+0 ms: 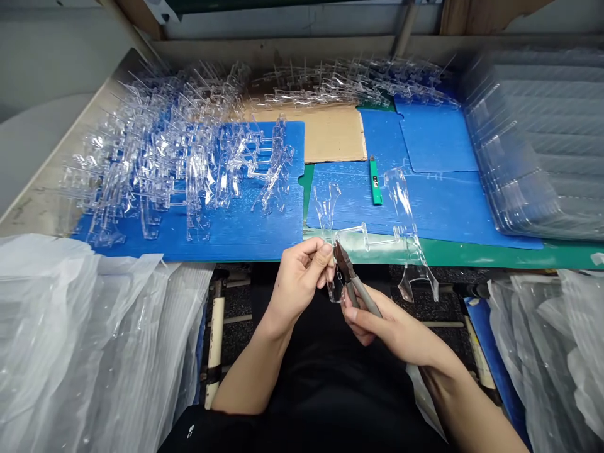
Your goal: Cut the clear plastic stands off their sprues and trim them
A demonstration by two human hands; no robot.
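My left hand (304, 277) pinches a clear plastic molded part (329, 204) by its lower section, over the table's front edge. A thin clear sprue (365, 236) links it to a second clear part (406, 214) on the right. Grey-handled nippers (361, 286) are gripped in my right hand (372, 314). Their dark jaws touch or lie close to the held part, next to my left fingertips; whether they are closed on the plastic I cannot tell. Beyond my hands, a green cutter knife (375, 181) lies on a blue sheet (340, 173).
Many clear molded parts on sprues (179, 151) are heaped at the left, with more (330, 82) along the back. Cardboard (333, 133) lies mid-table. Stacked clear trays (542, 145) stand at the right. White plastic bags (85, 340) hang at the front left, others (542, 340) at the front right.
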